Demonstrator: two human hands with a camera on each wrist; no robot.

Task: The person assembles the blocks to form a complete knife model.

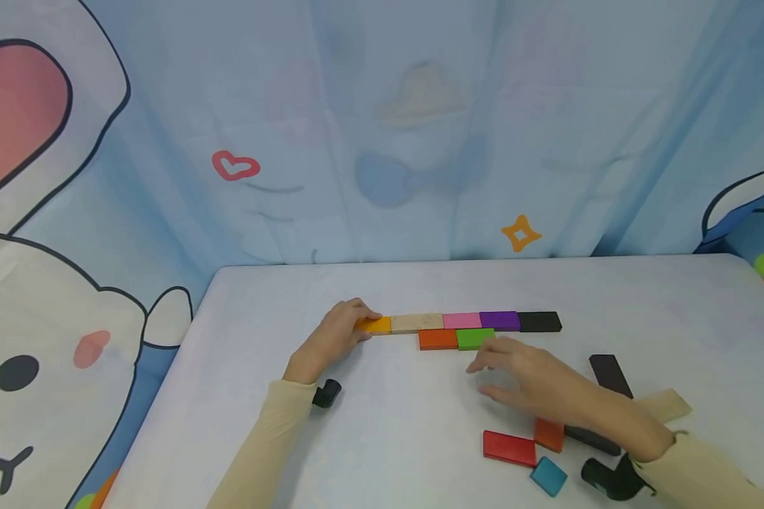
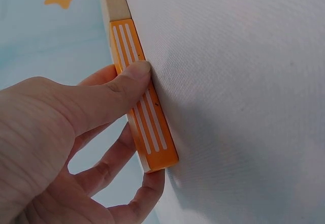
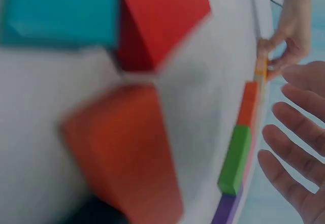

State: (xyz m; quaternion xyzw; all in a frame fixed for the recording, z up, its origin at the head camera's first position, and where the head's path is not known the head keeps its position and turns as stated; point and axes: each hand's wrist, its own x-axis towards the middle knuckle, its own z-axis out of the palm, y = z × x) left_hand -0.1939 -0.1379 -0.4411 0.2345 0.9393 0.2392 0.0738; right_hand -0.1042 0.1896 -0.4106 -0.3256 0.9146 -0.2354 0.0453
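Firstly, left hand [image 1: 334, 338]: thumb and fingers clamped on a striped yellow-orange block [image 2: 153, 127], left end of the back row, end to end with a plain wooden block [image 1: 417, 323], long axis along the row. Right hand [image 1: 537, 378]: fingers spread apart, holding nothing. Green block [image 1: 474, 338]: just beyond the right fingers, long axis left to right (contact cannot be told); the right hand is nearer. Orange block [image 1: 438, 340]: touching its left end, both against the near side of the row. Loose on the bench [image 1: 293, 290], nearer the person: red block [image 1: 508, 448], blue block [image 1: 549, 476]. Containers: none seen.
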